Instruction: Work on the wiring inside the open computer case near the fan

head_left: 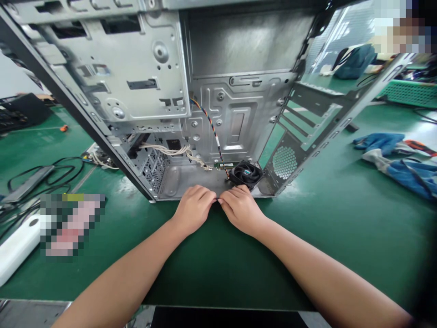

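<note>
An open bare-metal computer case [218, 105] stands on the green table, its inside facing me. My left hand [194, 207] and my right hand [241, 207] rest side by side at the case's near bottom edge, fingers curled and pressed together where they meet. Whatever the fingers hold is hidden. A small black fan [246, 174] lies on the case floor just beyond my right hand, with a multicoloured wire [210, 120] running up from it. A bundle of white cables [170, 150] hangs inside at the left.
Black cables [51, 173] and a white device [17, 248] lie at the left on the green mat [324, 218]. Blue cloth [396, 155] lies at the right. A green crate [409, 91] and a dark bag [355, 61] sit far right, near another person.
</note>
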Demonstrator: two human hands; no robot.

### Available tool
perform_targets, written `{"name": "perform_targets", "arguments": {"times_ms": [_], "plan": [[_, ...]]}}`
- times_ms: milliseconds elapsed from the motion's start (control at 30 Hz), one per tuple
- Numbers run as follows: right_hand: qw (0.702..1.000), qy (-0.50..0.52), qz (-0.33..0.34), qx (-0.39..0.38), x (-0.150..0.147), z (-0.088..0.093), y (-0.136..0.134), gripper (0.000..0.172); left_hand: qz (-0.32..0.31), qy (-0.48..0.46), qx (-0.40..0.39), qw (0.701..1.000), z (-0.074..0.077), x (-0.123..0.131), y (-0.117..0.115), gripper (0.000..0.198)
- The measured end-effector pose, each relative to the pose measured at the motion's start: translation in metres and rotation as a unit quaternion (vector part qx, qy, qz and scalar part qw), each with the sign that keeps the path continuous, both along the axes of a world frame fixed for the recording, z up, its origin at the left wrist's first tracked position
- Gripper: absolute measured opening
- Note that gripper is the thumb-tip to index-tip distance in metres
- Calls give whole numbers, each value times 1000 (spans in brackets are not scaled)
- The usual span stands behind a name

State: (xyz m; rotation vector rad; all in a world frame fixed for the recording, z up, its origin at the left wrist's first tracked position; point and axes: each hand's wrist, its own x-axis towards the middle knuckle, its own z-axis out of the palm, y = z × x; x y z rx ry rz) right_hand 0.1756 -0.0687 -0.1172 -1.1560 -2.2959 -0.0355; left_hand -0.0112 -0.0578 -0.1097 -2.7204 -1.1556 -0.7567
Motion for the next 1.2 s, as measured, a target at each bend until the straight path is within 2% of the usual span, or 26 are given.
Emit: {"name": "perform_targets", "arguments": {"times_ms": [633,933,1200], "plan": [[1000,7,6,6,0,1,-1,27,8,23,9,1000,0,-2,0,22],[1000,19,6,-6,0,0,0,26,10,-12,28,999,-4,0,-1,21],[1000,20,7,-9,0,0,0,26,14,-10,3,1000,-4,-1,-2,21]]}}
